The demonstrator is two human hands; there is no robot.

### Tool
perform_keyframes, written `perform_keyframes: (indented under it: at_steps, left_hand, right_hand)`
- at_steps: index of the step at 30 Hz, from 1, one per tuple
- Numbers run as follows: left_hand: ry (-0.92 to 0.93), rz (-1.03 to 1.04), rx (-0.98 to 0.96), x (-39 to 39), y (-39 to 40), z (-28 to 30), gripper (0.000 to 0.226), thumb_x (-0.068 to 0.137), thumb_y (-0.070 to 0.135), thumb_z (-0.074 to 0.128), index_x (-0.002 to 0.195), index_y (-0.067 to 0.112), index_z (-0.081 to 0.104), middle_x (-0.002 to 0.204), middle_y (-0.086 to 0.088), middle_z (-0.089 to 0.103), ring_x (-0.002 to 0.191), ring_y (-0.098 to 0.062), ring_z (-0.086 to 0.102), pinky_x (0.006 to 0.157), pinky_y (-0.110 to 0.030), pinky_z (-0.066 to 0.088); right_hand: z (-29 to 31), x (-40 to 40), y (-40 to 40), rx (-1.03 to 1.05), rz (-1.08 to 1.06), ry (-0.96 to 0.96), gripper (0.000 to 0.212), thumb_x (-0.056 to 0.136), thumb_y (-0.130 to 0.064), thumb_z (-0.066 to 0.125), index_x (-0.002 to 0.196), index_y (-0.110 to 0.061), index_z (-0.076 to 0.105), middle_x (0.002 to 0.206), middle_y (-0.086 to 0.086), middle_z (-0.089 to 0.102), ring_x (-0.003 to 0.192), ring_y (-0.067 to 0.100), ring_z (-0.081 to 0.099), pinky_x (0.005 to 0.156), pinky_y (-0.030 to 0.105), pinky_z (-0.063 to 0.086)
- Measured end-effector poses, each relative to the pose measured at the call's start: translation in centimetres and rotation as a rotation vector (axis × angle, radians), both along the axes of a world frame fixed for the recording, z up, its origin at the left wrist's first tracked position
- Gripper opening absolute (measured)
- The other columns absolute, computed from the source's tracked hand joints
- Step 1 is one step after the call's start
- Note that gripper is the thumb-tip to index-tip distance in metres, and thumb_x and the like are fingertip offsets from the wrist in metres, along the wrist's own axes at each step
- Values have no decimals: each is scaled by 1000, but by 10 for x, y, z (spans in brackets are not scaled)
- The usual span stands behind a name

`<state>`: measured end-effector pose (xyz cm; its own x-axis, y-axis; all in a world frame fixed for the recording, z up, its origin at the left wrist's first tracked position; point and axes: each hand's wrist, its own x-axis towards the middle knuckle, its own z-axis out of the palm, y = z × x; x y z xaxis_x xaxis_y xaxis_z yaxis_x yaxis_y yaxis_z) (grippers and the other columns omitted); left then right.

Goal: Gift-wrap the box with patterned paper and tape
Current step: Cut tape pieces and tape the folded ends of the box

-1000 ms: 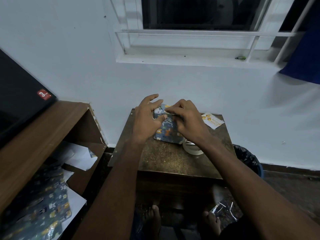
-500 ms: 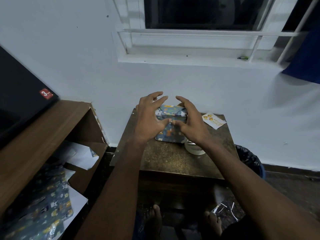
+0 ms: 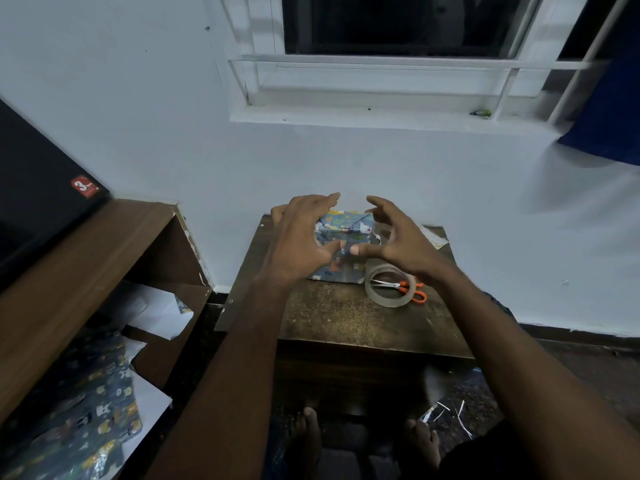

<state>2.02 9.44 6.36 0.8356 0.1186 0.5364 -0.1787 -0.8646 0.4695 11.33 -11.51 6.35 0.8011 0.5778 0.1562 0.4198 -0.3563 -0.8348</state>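
The box (image 3: 343, 226), wrapped in blue patterned paper with its folded end flap facing up, stands at the back of a small brown table (image 3: 329, 317). My left hand (image 3: 298, 237) is at its left side and my right hand (image 3: 398, 240) at its right side. The fingers of both hands are spread and arch over the box without closing on it. Both thumb tips lie against the paper on the near face. A clear tape roll (image 3: 389, 287) lies on the table just right of the box.
Orange-handled scissors (image 3: 408, 289) lie partly inside the tape roll. A printed card (image 3: 433, 237) sits at the table's back right. A wooden shelf (image 3: 104, 271) on the left holds spare patterned paper (image 3: 86, 410) and white sheets. My bare feet are under the table.
My right hand has lifted its curled fingers off the box top and spread them. Both hands moved apart to the sides, uncovering the folded flap, the tape roll and the scissors.
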Motion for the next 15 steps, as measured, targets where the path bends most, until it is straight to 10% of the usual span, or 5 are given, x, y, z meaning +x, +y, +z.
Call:
perform_keyframes:
  at_steps: [8, 15]
  left_hand:
    - [-49, -10, 82, 5, -13, 3, 92, 71, 42, 93, 153, 29, 53, 144, 9, 58, 140, -11, 44, 106, -35, 19]
    - [37, 15, 165, 7, -14, 0, 90, 75, 36, 91, 154, 28, 50, 137, 9, 62, 131, -13, 51, 101, -33, 16]
  right_hand:
    - [-10, 4, -38, -454, 75, -107, 55, 61, -44, 99, 102, -31, 65, 108, -6, 63, 107, 19, 59, 81, 30, 44]
    - [-30, -12, -25, -827, 191, -300, 19, 75, -24, 86, 91, -22, 76, 108, -1, 62, 109, 20, 47, 89, 32, 39]
